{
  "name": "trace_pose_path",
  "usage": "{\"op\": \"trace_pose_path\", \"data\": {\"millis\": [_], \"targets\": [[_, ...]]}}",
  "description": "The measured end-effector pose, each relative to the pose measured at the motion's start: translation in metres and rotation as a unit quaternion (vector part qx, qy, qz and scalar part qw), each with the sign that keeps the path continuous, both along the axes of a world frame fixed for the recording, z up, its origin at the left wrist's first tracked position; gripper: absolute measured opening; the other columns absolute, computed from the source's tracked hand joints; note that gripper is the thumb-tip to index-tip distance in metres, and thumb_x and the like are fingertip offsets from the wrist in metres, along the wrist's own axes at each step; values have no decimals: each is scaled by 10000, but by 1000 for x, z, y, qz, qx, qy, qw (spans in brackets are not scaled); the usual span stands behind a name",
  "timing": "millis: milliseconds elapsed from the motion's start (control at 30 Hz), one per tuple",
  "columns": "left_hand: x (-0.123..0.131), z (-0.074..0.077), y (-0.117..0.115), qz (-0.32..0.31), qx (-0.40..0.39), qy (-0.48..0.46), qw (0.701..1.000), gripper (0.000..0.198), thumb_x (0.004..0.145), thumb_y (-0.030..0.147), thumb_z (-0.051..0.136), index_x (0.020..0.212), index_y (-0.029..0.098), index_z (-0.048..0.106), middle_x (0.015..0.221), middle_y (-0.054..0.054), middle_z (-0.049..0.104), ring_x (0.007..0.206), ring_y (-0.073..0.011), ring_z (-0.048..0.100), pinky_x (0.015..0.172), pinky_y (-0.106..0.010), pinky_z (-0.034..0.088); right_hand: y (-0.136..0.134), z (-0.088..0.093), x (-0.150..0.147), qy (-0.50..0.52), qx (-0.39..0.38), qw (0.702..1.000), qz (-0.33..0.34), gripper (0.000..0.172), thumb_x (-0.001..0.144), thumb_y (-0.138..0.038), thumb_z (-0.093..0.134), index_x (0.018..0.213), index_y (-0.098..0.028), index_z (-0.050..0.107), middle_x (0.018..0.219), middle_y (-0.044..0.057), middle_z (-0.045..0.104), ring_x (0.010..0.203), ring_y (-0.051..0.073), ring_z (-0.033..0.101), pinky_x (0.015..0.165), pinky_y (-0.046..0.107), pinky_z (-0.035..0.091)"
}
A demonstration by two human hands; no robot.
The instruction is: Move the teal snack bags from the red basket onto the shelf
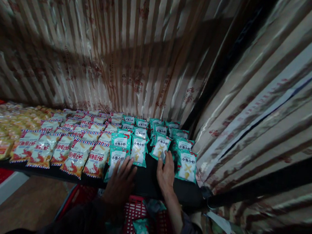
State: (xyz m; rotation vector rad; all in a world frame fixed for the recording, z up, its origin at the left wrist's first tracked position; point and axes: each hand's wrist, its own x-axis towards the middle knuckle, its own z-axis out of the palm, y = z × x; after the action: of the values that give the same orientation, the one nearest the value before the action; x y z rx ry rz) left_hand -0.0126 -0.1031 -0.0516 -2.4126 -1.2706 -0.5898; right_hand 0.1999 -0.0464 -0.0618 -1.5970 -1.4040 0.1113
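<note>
Teal-and-white snack packets stand in overlapping rows on a black shelf [146,180]. My left hand [120,181] lies over the lower part of the front-left teal snack packet [118,155], its fingers stretched out and slightly apart. With fingers extended, my right hand [166,173] touches the lower edge of another teal snack packet [160,145]. Between my hands leans a further teal packet [138,150]; one more teal packet [187,166] stands at the right end. Neither hand is closed around a packet.
Red-and-white snack packets [77,155] and yellow packets [3,144] fill the shelf to the left. Below the shelf, a red basket [130,219] holds a teal packet [142,233]. A patterned striped curtain [139,56] hangs behind, and a dark post rises at right.
</note>
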Motion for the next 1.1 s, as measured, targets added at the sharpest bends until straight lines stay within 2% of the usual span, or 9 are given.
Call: {"op": "trace_pose_path", "data": {"millis": [100, 200, 400, 600, 733, 1100], "targets": [[-14, -10, -18, 50, 15, -43, 998, 520, 881, 395, 526, 1370, 233, 452, 1503, -134, 359, 1424, -313, 248, 1137, -518, 213, -19, -4, -13, -11, -1, 1000, 28, 617, 922, -514, 290, 1346, -100, 465, 1450, 194, 413, 1378, 289, 333, 1108, 537, 300], [-24, -15, -25, 71, 4, -64, 995, 532, 888, 332, 516, 1403, 241, 416, 1514, -145, 333, 1429, -318, 234, 1127, -534, 234, -40, -6, -31, -13, 0, 998, 62, 579, 931, -490, 316, 1340, -114, 476, 1448, 185, 422, 1371, 275, 354, 1108, 519, 316], [-29, -22, -19, 88, 4, -133, 987, 581, 886, 184, 455, 1451, 194, 320, 1581, -161, 115, 1452, -337, 118, 1094, -555, 313, -69, -5, -74, 15, -19, 987, 156, 503, 940, -445, 344, 1324, -167, 511, 1362, 138, 541, 1292, 235, 474, 1085, 470, 385], [-35, -30, -14, 71, -22, -145, 987, 622, 852, 69, 428, 1453, 177, 311, 1585, -155, -10, 1445, -342, 44, 1081, -518, 372, -68, -3, -110, 47, -74, 979, 185, 540, 922, -483, 353, 1307, -157, 545, 1302, 141, 598, 1221, 254, 552, 1044, 460, 436], [-38, -31, -10, 64, -31, -150, 986, 645, 856, 47, 411, 1471, 188, 278, 1581, -160, 2, 1443, -334, 61, 1078, -540, 372, -64, -3, -124, 54, -84, 974, 202, 534, 922, -474, 356, 1319, -167, 539, 1298, 132, 604, 1215, 243, 561, 1037, 441, 444], [-37, -27, -15, 31, 2, -191, 981, 668, 892, 71, 402, 1502, 206, 165, 1575, -160, -63, 1440, -344, 44, 1067, -542, 379, -72, 5, -131, 64, -77, 977, 189, 524, 911, -473, 372, 1297, -173, 561, 1286, 129, 614, 1205, 237, 571, 1034, 420, 448]]}}
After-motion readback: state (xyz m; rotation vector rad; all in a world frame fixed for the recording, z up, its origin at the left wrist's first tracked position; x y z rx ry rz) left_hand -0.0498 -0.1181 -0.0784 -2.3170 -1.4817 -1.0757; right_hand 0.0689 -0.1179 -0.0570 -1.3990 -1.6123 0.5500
